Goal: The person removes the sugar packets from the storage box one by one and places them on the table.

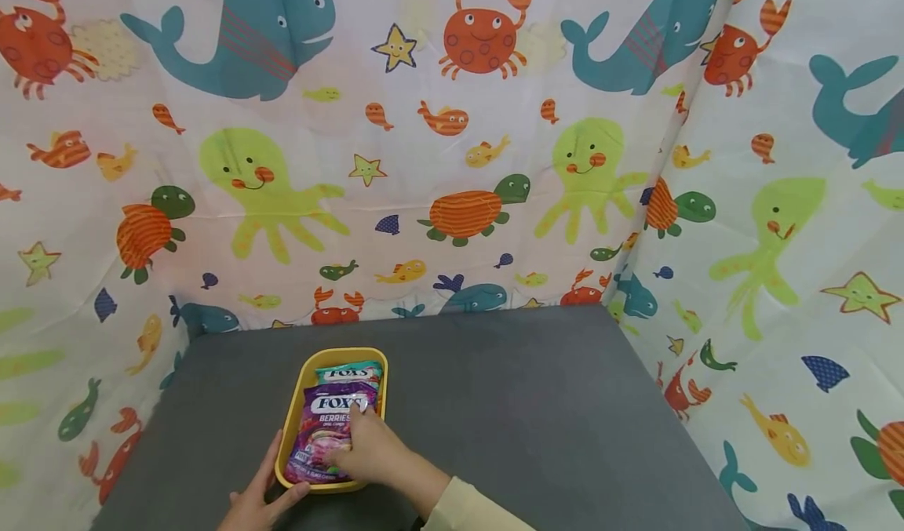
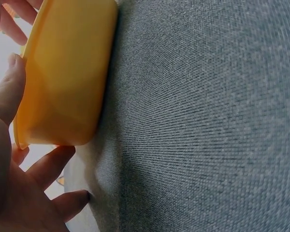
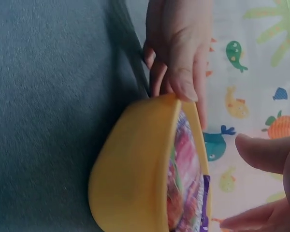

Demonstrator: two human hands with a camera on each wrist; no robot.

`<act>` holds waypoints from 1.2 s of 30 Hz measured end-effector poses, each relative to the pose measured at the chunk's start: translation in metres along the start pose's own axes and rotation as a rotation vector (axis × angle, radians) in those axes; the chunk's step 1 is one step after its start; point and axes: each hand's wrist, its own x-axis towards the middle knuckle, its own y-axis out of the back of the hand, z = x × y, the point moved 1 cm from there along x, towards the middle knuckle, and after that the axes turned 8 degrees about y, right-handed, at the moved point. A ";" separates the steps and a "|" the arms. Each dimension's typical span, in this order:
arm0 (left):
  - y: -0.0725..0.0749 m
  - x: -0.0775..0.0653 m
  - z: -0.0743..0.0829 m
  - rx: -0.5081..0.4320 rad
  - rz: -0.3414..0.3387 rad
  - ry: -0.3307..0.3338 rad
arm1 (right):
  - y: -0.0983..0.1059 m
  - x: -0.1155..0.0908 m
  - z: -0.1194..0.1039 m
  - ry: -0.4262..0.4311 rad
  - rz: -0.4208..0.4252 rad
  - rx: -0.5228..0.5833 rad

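Observation:
A yellow plastic container (image 1: 292, 415) with rounded corners stands on the dark grey table. In it lies a purple bag of Fox's Berries candy (image 1: 327, 420), overlapping a teal Fox's bag (image 1: 348, 372) at the far end. My left hand (image 1: 253, 504) holds the near left corner, its thumb at the rim and fingers against the adjoining wall, as the left wrist view also shows. Over the purple bag is my right hand (image 1: 377, 449), a fingertip at the bag's upper right. In the right wrist view its thumb (image 3: 266, 152) and fingers are spread apart.
A white cloth with sea animals (image 1: 395, 225) hangs behind the table (image 1: 508, 405) and along both sides. The container is left of the table's middle, near the front. A pale yellow sleeve (image 1: 473, 507) covers my right forearm.

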 end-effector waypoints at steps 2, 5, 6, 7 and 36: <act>0.002 -0.001 -0.001 -0.005 -0.005 0.001 | -0.005 0.003 -0.003 -0.037 0.010 0.015; 0.002 0.001 -0.002 0.000 -0.010 -0.002 | -0.010 0.006 -0.007 -0.086 0.040 0.052; 0.001 0.002 -0.002 -0.001 -0.013 -0.006 | -0.011 0.006 -0.008 -0.100 0.051 0.070; 0.001 0.002 -0.002 -0.001 -0.015 -0.006 | -0.012 0.007 -0.009 -0.113 0.061 0.085; -0.003 0.006 -0.007 -0.024 -0.029 0.004 | -0.011 0.003 -0.009 -0.180 0.341 0.584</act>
